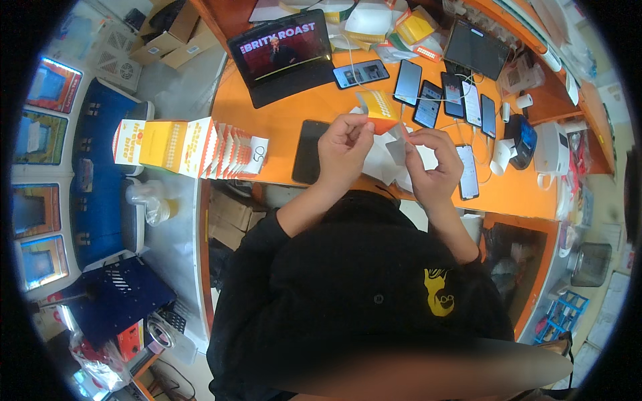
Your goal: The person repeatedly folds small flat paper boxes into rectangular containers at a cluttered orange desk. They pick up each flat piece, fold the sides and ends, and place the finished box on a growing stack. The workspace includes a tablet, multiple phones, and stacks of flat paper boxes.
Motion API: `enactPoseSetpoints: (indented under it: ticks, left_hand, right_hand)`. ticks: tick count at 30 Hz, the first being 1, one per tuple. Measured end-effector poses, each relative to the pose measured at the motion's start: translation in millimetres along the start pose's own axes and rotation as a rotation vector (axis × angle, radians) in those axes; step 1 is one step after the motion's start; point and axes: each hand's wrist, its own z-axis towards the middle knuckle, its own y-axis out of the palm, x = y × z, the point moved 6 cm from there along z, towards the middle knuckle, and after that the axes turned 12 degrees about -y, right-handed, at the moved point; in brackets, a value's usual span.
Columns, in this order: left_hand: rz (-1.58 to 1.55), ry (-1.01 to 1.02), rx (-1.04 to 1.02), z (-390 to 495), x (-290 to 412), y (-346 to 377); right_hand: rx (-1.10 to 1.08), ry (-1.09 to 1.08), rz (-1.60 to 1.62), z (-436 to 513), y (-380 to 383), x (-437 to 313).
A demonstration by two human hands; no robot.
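Over the orange table, my left hand (pixel 346 145) pinches the near left corner of a small yellow-and-orange printed cardboard food box (pixel 379 106). My right hand (pixel 435 163) grips a flap on the same box's right side between thumb and fingertips. Below and between the hands lie white paperboard pieces (pixel 378 163), partly hidden by my fingers. To the left, a row of nested printed food boxes (pixel 188 148) lies across the table's edge, with a handwritten paper tag (pixel 258 154) at its right end. A dark tablet or large phone (pixel 307 153) lies beside my left wrist.
A tablet playing a video (pixel 281 52) stands at the back. Several phones (pixel 429 103) with white charging cables lie beyond my hands. More loose food cartons (pixel 368 22) are piled behind. A card terminal (pixel 520 142) and a white printer (pixel 551 149) stand at right. Plastic cups (pixel 156 208) sit at left.
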Motion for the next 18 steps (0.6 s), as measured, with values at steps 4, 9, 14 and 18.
enactPoseSetpoints:
  ticks: [4, 9, 14, 18]
  left_hand:
    - [0.201, -0.011, -0.075, -5.0, -1.3, 6.8]
    - [0.197, -0.109, -0.117, -3.0, -11.8, 5.5]
    - [0.009, -0.309, -0.123, -2.8, -31.4, 4.5]
    - [-0.262, -0.375, -0.189, -4.8, -35.0, 8.3]
  right_hand:
    - [0.011, 0.074, 0.003, -4.2, 6.3, 3.4]
    - [-0.029, 0.1, -0.009, -6.7, 15.2, 4.0]
    - [-0.053, 0.107, -0.062, -6.4, 19.9, 4.0]
    - [-0.236, -0.043, -0.239, -7.3, 27.1, -2.4]
